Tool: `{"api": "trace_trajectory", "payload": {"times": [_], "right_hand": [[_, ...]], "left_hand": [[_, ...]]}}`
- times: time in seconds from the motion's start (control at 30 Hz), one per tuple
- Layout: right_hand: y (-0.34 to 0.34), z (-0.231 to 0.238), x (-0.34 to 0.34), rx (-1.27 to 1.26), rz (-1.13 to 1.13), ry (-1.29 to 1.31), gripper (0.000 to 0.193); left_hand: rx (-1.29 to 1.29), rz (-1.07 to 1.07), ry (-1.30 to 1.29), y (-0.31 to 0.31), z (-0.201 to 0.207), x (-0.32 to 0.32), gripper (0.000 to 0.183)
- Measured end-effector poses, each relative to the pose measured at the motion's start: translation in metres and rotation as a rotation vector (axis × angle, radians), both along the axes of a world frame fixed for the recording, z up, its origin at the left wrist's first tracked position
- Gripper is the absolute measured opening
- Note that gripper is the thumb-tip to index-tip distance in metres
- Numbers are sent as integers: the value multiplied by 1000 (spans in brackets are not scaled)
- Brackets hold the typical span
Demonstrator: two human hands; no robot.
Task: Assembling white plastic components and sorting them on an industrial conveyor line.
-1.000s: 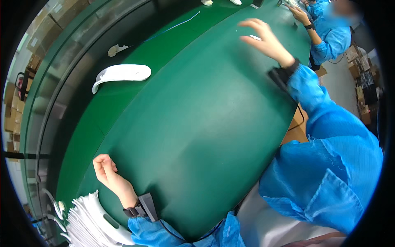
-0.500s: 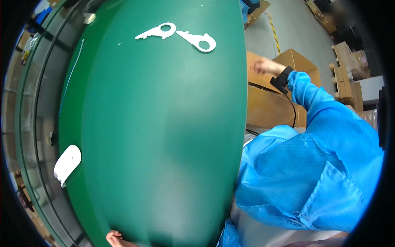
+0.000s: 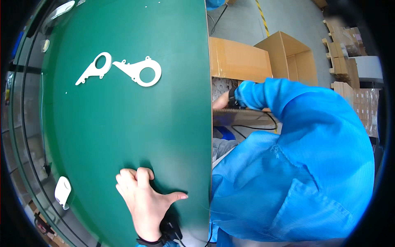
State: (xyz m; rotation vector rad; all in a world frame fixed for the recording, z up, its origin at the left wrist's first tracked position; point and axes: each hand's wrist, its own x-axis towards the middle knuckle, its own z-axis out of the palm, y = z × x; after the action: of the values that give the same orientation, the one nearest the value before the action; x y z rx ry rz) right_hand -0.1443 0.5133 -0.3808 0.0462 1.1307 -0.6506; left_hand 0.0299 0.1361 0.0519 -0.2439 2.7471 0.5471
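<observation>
On the green work surface [image 3: 177, 136], my left hand [image 3: 144, 197] rests back up, its thumb spread wide and its fingers bent down, with nothing seen in it. My right hand [image 3: 221, 101] reaches into a cardboard box [image 3: 240, 57] beside the surface's right edge. Its fingers are hidden by that edge and the box, so what they touch cannot be seen. White parts show inside the box, close to this hand. Ahead of my left hand lie two flat white plastic parts, each with a round ring and a pointed arm: a left one [image 3: 108, 66] and a right one [image 3: 156, 74], their tips close together.
A white rounded part [image 3: 63, 190] lies at the left border, near a metal rail [image 3: 16, 156]. Another white part [image 3: 62, 10] is at the far left. An open cardboard box [image 3: 302, 61] stands beyond the first box. Stacked cartons [image 3: 362, 107] sit farther right.
My left hand has come forward onto the surface from the lower edge. My right hand has gone from above the box down into it. The view has shifted, so the white parts appear displaced.
</observation>
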Motion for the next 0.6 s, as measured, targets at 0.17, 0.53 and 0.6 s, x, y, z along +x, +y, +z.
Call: {"api": "trace_trajectory", "payload": {"times": [0.17, 0.53, 0.6], "right_hand": [[-79, -43, 52, -403, 108, 466, 27], [14, -167, 8, 457, -115, 1259, 61], [1, -176, -1, 381, -90, 1192, 61]], "left_hand": [[-2, -53, -41, 2, 1, 8, 81], [50, -301, 232, -1, -46, -2, 89], [-20, -280, 271, 2, -48, -3, 73]]}}
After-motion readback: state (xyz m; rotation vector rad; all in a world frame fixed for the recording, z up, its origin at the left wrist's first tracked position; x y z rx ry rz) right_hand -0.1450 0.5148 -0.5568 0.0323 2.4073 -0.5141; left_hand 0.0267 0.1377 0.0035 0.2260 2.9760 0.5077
